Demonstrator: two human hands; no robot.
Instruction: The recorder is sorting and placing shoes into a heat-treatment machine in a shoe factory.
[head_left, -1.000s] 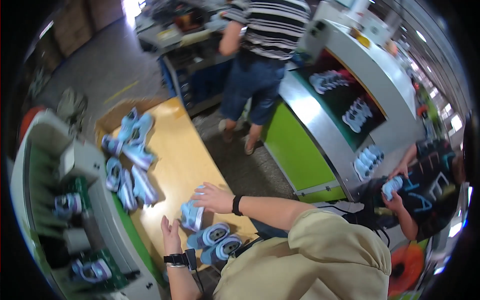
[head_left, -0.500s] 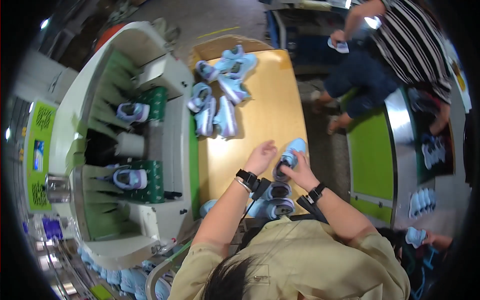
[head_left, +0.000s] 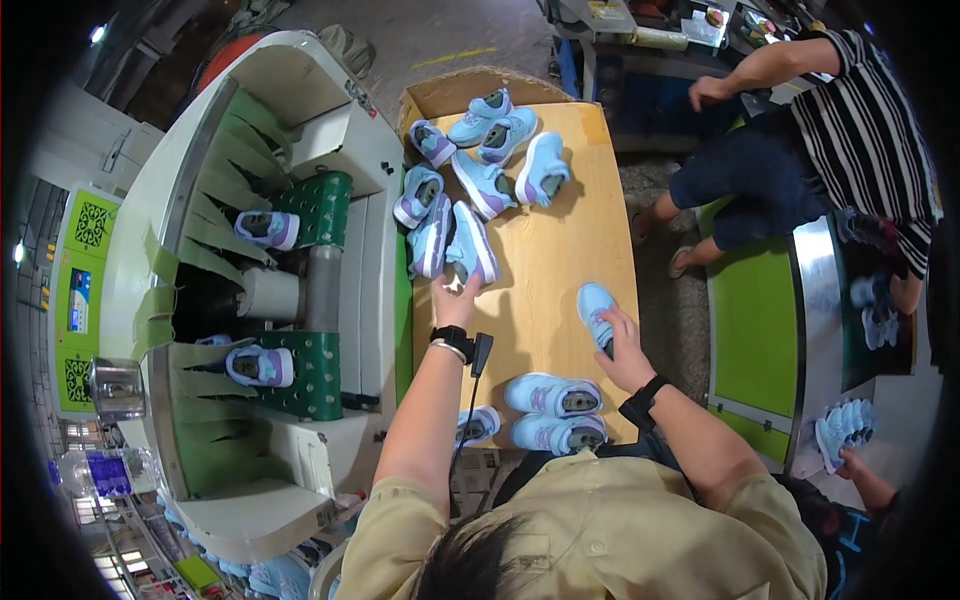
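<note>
My left hand point(head_left: 456, 298) reaches forward, its fingers closed at the near end of a light blue sneaker point(head_left: 472, 240) with a white sole, lying on its side. My right hand point(head_left: 626, 352) grips another blue sneaker point(head_left: 596, 308) by its opening, over the right side of the tan table point(head_left: 545, 255). Beyond my left hand lie several more sneakers, one of them point(head_left: 543, 170) a little apart on the right. Close to my body a pair of sneakers point(head_left: 555, 394) stands side by side, and a single sneaker point(head_left: 480, 424) sits left of them.
On the left is a pale machine point(head_left: 215, 500) with green strip curtains and two green perforated belts point(head_left: 315, 375), each carrying a sneaker. A co-worker in a striped top point(head_left: 850, 125) is at the right, beside a green-sided bench point(head_left: 755, 320). Another person's hand point(head_left: 855, 468) touches sneakers at lower right.
My left hand has moved forward and left to the sneaker on its side. My right hand keeps its sneaker. Another sneaker now lies right of the group; the co-worker's hand no longer holds one.
</note>
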